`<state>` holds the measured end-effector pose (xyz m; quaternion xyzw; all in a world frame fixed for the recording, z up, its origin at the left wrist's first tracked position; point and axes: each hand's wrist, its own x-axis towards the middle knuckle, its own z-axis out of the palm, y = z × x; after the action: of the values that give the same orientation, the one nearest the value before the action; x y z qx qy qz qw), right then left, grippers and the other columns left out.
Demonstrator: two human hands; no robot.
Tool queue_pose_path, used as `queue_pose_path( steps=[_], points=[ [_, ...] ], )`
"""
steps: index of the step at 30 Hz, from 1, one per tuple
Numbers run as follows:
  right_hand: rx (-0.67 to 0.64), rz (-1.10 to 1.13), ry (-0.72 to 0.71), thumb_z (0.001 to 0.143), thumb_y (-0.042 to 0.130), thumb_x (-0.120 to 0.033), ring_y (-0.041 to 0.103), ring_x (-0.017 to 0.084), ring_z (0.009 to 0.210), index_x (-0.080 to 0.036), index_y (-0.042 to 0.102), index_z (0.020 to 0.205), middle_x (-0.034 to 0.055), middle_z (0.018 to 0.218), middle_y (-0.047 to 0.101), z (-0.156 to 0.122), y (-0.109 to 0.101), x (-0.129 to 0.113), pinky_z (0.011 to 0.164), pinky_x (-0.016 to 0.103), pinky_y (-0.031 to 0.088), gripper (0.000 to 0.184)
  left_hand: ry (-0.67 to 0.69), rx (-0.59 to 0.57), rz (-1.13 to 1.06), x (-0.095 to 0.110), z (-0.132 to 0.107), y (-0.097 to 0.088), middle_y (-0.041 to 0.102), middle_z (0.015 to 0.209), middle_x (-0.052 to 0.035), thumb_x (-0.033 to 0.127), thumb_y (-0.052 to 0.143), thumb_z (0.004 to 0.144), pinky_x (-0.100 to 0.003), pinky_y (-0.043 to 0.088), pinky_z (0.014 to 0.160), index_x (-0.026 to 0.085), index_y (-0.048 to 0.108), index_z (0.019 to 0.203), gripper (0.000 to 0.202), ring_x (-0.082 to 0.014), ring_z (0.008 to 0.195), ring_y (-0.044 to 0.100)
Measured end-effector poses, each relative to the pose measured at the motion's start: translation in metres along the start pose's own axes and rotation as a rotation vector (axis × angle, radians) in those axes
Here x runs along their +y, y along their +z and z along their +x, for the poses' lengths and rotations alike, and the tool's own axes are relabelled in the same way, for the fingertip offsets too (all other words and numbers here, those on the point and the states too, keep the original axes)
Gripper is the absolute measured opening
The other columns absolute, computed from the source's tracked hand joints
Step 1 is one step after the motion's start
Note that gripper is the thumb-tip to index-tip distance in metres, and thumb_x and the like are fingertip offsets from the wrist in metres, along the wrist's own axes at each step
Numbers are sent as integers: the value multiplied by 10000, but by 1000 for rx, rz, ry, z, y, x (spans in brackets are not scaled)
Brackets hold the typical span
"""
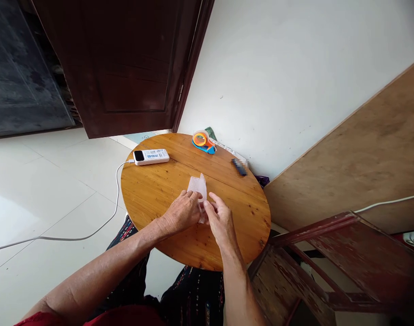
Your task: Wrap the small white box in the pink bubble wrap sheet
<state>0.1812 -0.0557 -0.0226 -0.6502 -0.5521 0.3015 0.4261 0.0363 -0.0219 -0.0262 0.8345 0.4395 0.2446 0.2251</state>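
A thin, whitish, crumpled sheet (197, 183) is between my hands over the middle of the round wooden table (149, 194); whether it is paper or plastic film I cannot tell. Its upper part has a torn-looking, pointed edge, and a narrow strip hangs down between the hands. My left hand (183, 211) is closed on the sheet from the left, fingers bent over its lower part. On the other side, my right hand (221, 218) has its thumb at the sheet's right edge and its forefinger lifted apart. The remaining fingers of that hand are partly hidden behind the strip.
A white power bank (151, 156) with a plugged-in cable (116, 194) lies at the table's left edge. Toward the back are an orange and blue tape dispenser (204, 142) and a dark blurred object (239, 167). A wooden chair (322, 258) stands right.
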Motion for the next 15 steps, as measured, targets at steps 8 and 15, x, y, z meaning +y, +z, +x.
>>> queue_pose_path(
  steps=[8,15],
  points=[
    [-164,-265,-267,861,450,-181,715,212,931,-165,443,1448,109,1155,734,-16,-2,-2,822,353,581,588,-91,183,-508,-18,-13,20,619,1185,-91,106,600,726,-358,535,859,189,499,1290,579,-182,946,600],
    [-101,-482,-355,849,418,-124,672,273,1115,-148,335,1515,149,1257,687,-30,9,-5,915,418,555,672,-232,228,-521,-10,-12,22,611,1089,-74,221,621,795,-347,534,852,158,583,1206,418,-173,896,594]
  ],
)
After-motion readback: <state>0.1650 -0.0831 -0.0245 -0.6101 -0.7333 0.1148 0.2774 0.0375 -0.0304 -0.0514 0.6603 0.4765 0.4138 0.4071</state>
